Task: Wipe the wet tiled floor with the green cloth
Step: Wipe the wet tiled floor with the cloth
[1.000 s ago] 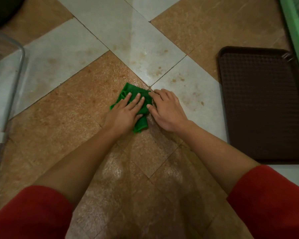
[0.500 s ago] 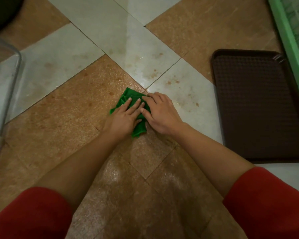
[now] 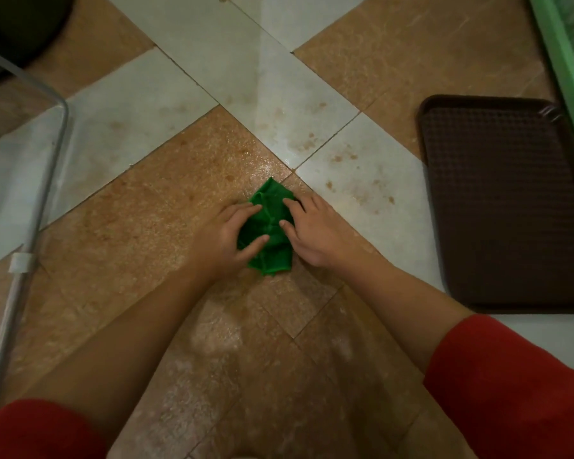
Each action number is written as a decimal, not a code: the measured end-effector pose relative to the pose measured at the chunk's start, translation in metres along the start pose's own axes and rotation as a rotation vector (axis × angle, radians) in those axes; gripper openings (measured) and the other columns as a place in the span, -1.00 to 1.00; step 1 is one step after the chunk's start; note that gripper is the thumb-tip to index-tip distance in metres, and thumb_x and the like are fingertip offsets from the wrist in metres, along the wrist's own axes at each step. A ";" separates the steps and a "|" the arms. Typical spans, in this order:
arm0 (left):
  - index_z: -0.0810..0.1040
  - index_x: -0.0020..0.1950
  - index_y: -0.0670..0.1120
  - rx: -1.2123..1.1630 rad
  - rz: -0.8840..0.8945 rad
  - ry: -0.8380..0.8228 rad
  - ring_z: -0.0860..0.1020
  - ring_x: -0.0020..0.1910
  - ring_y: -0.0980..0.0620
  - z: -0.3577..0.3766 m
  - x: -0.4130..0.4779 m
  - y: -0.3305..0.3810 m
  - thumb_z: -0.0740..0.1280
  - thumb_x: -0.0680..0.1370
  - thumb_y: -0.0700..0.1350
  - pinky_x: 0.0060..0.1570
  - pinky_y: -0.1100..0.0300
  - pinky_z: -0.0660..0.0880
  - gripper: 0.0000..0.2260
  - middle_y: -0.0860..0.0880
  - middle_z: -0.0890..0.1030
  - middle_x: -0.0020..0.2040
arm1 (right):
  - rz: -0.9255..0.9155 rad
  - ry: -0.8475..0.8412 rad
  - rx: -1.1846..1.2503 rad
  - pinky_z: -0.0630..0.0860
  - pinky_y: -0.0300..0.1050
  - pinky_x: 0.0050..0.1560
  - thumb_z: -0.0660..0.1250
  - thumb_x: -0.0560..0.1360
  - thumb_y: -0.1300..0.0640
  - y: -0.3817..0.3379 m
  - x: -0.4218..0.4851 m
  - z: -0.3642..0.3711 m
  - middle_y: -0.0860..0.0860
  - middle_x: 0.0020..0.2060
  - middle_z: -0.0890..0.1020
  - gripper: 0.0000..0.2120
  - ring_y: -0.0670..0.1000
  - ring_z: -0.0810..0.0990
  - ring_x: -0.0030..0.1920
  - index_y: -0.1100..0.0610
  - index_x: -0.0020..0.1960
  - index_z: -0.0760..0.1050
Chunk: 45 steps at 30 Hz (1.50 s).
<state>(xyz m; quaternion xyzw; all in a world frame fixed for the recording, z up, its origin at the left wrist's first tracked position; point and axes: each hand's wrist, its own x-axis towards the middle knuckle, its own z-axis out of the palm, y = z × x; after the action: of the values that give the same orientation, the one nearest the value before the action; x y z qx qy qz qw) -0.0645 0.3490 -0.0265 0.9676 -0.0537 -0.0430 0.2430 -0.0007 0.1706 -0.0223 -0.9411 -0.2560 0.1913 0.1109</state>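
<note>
The green cloth (image 3: 271, 228) lies bunched on a wet brown tile (image 3: 179, 207), close to where the brown and pale tiles meet. My left hand (image 3: 221, 238) grips its left side between thumb and fingers. My right hand (image 3: 315, 231) grips its right side the same way, fingertips on top. The cloth is gathered up between both hands. The tiled floor glistens with water around and below the cloth, and brown spots mark the pale tiles (image 3: 362, 180) beyond it.
A dark brown plastic tray (image 3: 511, 210) lies on the floor to the right. A green frame edge (image 3: 567, 61) runs along the far right. A metal tube frame (image 3: 52, 160) stands at the left, with a dark object (image 3: 20, 24) at top left.
Both hands lay flat on the cloth before; now they have drawn back toward me and sit at its sides, bunching it between them.
</note>
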 end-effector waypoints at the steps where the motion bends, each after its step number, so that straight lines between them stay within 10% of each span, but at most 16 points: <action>1: 0.47 0.30 -0.13 0.020 -0.023 0.026 0.47 0.22 -0.17 -0.008 -0.004 -0.003 0.12 0.47 0.22 0.18 -0.04 0.42 -0.43 -0.15 0.56 0.18 | 0.012 -0.013 -0.037 -0.04 0.05 0.49 -0.01 0.62 -0.12 -0.004 0.001 0.002 0.15 0.49 0.16 -0.44 0.14 0.05 0.50 0.16 0.51 0.09; 10: 0.35 0.39 -0.09 0.103 -0.141 0.038 0.41 0.26 -0.11 -0.039 -0.030 -0.022 0.29 0.53 0.05 0.23 0.11 0.31 -0.53 -0.14 0.49 0.24 | 0.147 -0.203 -0.154 -0.32 0.17 0.46 -0.08 0.56 -0.30 -0.050 0.011 0.026 0.26 0.46 -0.36 -0.18 0.24 -0.40 0.46 0.20 0.49 -0.40; 26: 0.37 0.38 -0.10 0.068 -0.165 0.051 0.41 0.27 -0.12 -0.035 -0.023 -0.047 0.31 0.52 0.02 0.28 0.03 0.31 -0.54 -0.13 0.49 0.27 | 0.127 0.008 -0.028 -0.37 0.08 0.42 -0.08 0.62 -0.17 -0.067 0.046 0.035 0.12 0.52 -0.24 -0.36 0.16 -0.31 0.50 0.10 0.54 -0.24; 35: 0.37 0.39 -0.05 0.077 -0.265 0.086 0.38 0.29 -0.07 -0.047 -0.036 -0.070 0.27 0.53 0.05 0.27 0.06 0.30 -0.55 -0.09 0.47 0.29 | -0.306 -0.027 -0.127 -0.31 0.00 0.45 -0.04 0.64 0.01 -0.088 0.043 0.042 -0.04 0.54 -0.06 -0.51 0.04 -0.18 0.53 -0.09 0.54 -0.08; 45: 0.33 0.41 -0.01 0.115 -0.340 0.066 0.39 0.30 -0.10 -0.056 -0.065 -0.095 0.27 0.53 0.07 0.30 0.02 0.31 -0.53 -0.07 0.46 0.31 | 0.040 0.029 -0.066 -0.31 0.10 0.45 -0.08 0.63 -0.05 -0.130 0.086 0.044 0.07 0.54 -0.16 -0.44 0.18 -0.24 0.52 0.08 0.55 -0.19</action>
<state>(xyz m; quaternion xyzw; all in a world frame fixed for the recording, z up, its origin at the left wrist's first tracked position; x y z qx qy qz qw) -0.1150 0.4665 -0.0186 0.9759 0.1161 -0.0483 0.1782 -0.0078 0.3301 -0.0478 -0.9518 -0.2416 0.1715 0.0795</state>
